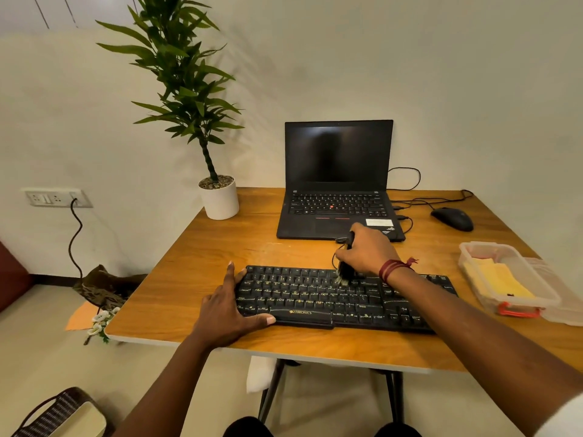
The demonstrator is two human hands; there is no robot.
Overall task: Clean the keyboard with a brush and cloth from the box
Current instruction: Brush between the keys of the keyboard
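Risk: hard strokes could skid the keyboard (315, 298) across the surface (220, 247) or flick dust onto the laptop (337, 171) | lower centre: left hand (230, 305), fingers spread, thumb along the front edge, braces keyboard's left end | centre: right hand (367, 252), fingers curled round brush (345, 274), bristles on upper key rows | right edge: cloth (498, 279) in box (473, 250)
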